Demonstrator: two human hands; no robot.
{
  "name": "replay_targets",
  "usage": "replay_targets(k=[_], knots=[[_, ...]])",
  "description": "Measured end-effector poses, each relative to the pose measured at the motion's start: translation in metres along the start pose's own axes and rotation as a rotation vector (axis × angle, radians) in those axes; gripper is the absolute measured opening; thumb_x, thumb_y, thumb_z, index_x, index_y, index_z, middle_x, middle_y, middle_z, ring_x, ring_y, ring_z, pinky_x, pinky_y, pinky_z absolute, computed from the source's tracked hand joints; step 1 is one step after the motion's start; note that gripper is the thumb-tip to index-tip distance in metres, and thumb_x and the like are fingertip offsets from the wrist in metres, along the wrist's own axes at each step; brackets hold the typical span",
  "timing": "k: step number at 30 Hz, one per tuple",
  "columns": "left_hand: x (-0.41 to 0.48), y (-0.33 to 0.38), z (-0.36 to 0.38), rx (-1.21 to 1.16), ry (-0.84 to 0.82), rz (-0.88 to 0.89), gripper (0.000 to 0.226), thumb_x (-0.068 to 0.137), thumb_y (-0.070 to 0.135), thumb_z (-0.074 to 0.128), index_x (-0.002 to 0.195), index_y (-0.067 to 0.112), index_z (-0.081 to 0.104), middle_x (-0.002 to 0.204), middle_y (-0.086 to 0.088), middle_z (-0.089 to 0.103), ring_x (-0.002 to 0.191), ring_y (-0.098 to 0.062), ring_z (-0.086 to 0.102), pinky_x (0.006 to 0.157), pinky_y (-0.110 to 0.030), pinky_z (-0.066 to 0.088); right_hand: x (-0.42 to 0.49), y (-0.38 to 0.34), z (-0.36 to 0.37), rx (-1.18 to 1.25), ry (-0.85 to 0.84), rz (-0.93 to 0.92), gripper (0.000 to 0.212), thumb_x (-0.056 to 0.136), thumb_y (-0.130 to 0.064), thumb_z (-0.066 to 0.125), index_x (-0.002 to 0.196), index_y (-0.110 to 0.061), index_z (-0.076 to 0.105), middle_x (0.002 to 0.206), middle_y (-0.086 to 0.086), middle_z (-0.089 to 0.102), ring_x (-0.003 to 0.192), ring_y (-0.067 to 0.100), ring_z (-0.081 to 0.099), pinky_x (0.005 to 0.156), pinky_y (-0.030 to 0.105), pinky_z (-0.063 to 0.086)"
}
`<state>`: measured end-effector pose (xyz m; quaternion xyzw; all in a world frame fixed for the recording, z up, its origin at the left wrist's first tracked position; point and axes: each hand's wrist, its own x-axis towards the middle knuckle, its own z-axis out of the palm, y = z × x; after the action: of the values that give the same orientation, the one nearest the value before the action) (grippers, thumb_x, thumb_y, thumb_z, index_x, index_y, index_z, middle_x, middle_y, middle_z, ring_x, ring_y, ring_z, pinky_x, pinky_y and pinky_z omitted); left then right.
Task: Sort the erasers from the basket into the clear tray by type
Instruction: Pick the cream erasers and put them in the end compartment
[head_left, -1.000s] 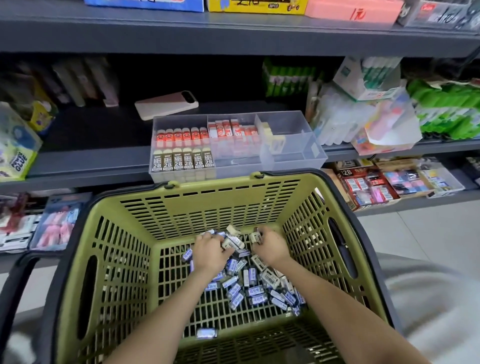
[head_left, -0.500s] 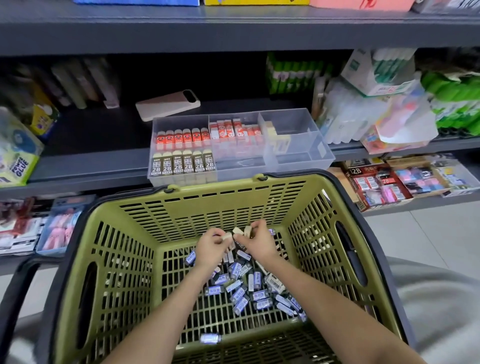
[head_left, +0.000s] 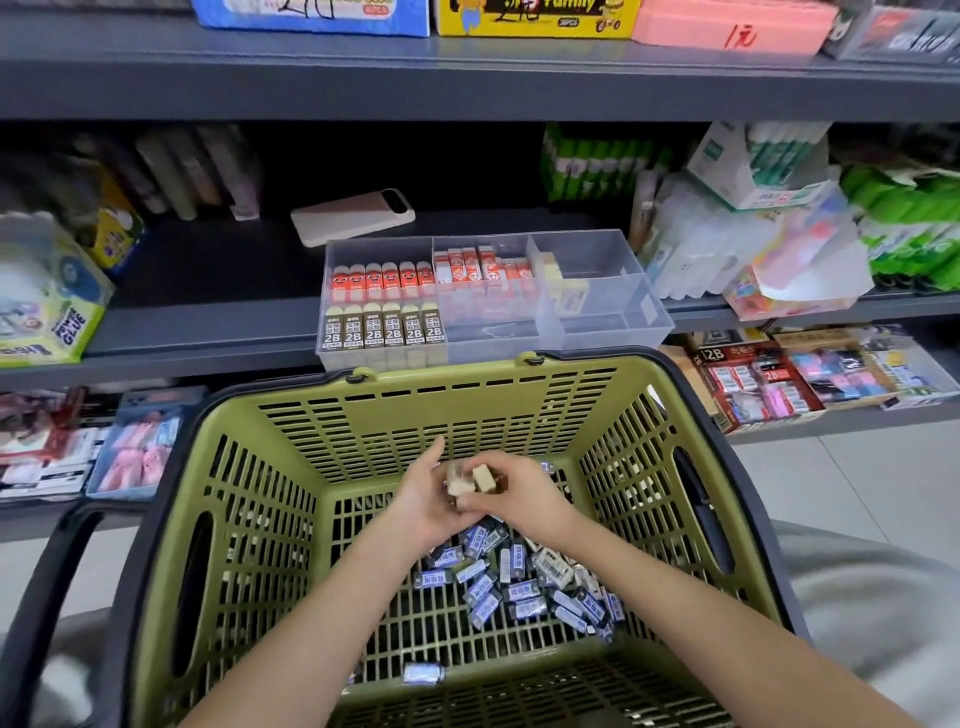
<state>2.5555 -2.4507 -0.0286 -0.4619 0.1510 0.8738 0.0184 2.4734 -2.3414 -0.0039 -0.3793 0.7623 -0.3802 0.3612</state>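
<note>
Fingers (head_left: 511, 470) of the right hand (head_left: 524, 499) curl over a small clutch of cream erasers (head_left: 474, 479). The left hand (head_left: 423, 501) closes on the same clutch from the other side, its forefinger sticking out straight above them. The hands meet over the back half of the basket (head_left: 415, 415), well above its floor, so the clutch hangs between them and rests on nothing. Two pale ends show, but I cannot tell how many more are hidden.

I judge these light, blocky and a little rubbery. They look bare of sleeves, so they should grip the skin rather than slide, and nothing here is fragile (a drop would only cost me a hunt across the mesh floor). The trouble is their number: several small blocks squeezed by their ends may squirt out sideways. I would take them across the long flat faces, thumb on one side and fingers on the other, with the stack squared up.

Their place looks to be the clear tray (head_left: 644, 317) on the shelf (head_left: 208, 332) just beyond the basket's far rim, where stacked cream blocks (head_left: 558, 280) of the same look already stand in one compartment. Blue-sleeved erasers (head_left: 509, 582) lie heaped on the basket floor; their glossy wrappers look slicker to me.
</note>
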Motion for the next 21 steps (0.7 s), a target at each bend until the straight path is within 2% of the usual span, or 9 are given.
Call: replay_targets(k=[4, 7, 9, 11, 12, 14, 16, 19, 21], knots=[[-0.017, 0.001, -0.004, 0.041, -0.089, 0.004, 0.035, 0.09, 0.031, 0.054, 0.107, 0.002, 0.057, 0.082, -0.015, 0.066, 0.066, -0.023, 0.062, 0.054, -0.028, 0.05, -0.012, -0.016, -0.007, -0.005, -0.031, -0.056, 0.049, 0.076, -0.01, 0.075, 0.123, -0.013, 0.06, 0.115, -0.001, 0.066, 0.099, 0.01, 0.06, 0.087, 0.022, 0.049], [-0.03, 0.002, -0.004, 0.071, -0.107, 0.021, 0.045, 0.082, 0.037, 0.064, 0.111, 0.002, 0.06, 0.076, -0.015, 0.072, 0.058, -0.024, 0.066, 0.05, -0.029, 0.054, -0.017, -0.021, -0.012, 0.067, -0.046, -0.041, 0.052, 0.075, -0.008, 0.075, 0.125, -0.008, 0.057, 0.116, 0.003, 0.065, 0.1, 0.014, 0.061, 0.087, 0.022, 0.051], [-0.038, 0.003, -0.004, 0.125, -0.123, 0.036, 0.046, 0.074, 0.034, 0.071, 0.107, 0.002, 0.063, 0.079, -0.016, 0.072, 0.061, -0.024, 0.067, 0.052, -0.029, 0.056, -0.02, -0.021, -0.02, 0.209, -0.085, 0.0, 0.043, 0.077, -0.009, 0.073, 0.118, -0.007, 0.061, 0.109, 0.006, 0.068, 0.096, 0.022, 0.065, 0.087, 0.029, 0.053], [-0.044, 0.005, -0.006, 0.206, -0.136, 0.047, 0.032, 0.07, 0.019, 0.072, 0.098, 0.003, 0.068, 0.09, -0.017, 0.067, 0.074, -0.025, 0.066, 0.052, -0.027, 0.055, -0.019, -0.013, -0.033, 0.34, -0.093, 0.094, 0.027, 0.081, -0.007, 0.068, 0.107, -0.009, 0.063, 0.098, 0.008, 0.07, 0.087, 0.027, 0.066, 0.082, 0.033, 0.056], [-0.047, 0.006, -0.007, 0.229, -0.139, 0.052, 0.023, 0.069, 0.009, 0.07, 0.091, 0.004, 0.071, 0.096, -0.018, 0.063, 0.08, -0.026, 0.063, 0.051, -0.026, 0.055, -0.017, -0.005, -0.039, 0.302, -0.084, 0.147, 0.02, 0.082, -0.007, 0.066, 0.101, -0.012, 0.064, 0.093, 0.004, 0.069, 0.083, 0.023, 0.066, 0.08, 0.032, 0.057], [-0.05, 0.008, -0.012, 0.261, -0.137, 0.068, 0.019, 0.065, -0.003, 0.066, 0.08, 0.005, 0.075, 0.101, -0.018, 0.059, 0.087, -0.027, 0.059, 0.05, -0.026, 0.055, -0.014, 0.018, -0.049, -0.042, -0.094, 0.234, 0.014, 0.084, -0.012, 0.066, 0.094, -0.021, 0.062, 0.089, -0.006, 0.065, 0.083, 0.013, 0.065, 0.081, 0.028, 0.056], [-0.052, 0.009, -0.015, 0.282, -0.125, 0.086, 0.023, 0.063, -0.006, 0.064, 0.081, 0.005, 0.074, 0.104, -0.019, 0.058, 0.089, -0.029, 0.059, 0.049, -0.026, 0.055, -0.011, 0.043, -0.048, -0.41, -0.144, 0.323, 0.021, 0.083, -0.025, 0.068, 0.103, -0.02, 0.061, 0.092, -0.008, 0.062, 0.091, 0.016, 0.065, 0.083, 0.028, 0.055], [-0.055, 0.011, -0.022, 0.265, -0.12, 0.103, 0.027, 0.063, -0.007, 0.064, 0.086, 0.004, 0.073, 0.107, -0.022, 0.059, 0.095, -0.034, 0.063, 0.052, -0.028, 0.056, -0.01, 0.067, -0.028, -0.635, -0.185, 0.364, 0.047, 0.083, -0.042, 0.066, 0.12, -0.015, 0.056, 0.078, -0.01, 0.056, 0.075, 0.012, 0.059, 0.059, 0.022, 0.048], [-0.055, 0.011, -0.026, 0.25, -0.105, 0.111, 0.025, 0.063, -0.006, 0.066, 0.082, 0.007, 0.076, 0.107, -0.02, 0.061, 0.097, -0.034, 0.062, 0.054, -0.03, 0.057, -0.008, 0.077, -0.012, -0.759, -0.177, 0.329, 0.051, 0.081, -0.047, 0.065, 0.12, -0.016, 0.054, 0.065, -0.009, 0.049, 0.066, 0.01, 0.054, 0.048, 0.02, 0.038]])
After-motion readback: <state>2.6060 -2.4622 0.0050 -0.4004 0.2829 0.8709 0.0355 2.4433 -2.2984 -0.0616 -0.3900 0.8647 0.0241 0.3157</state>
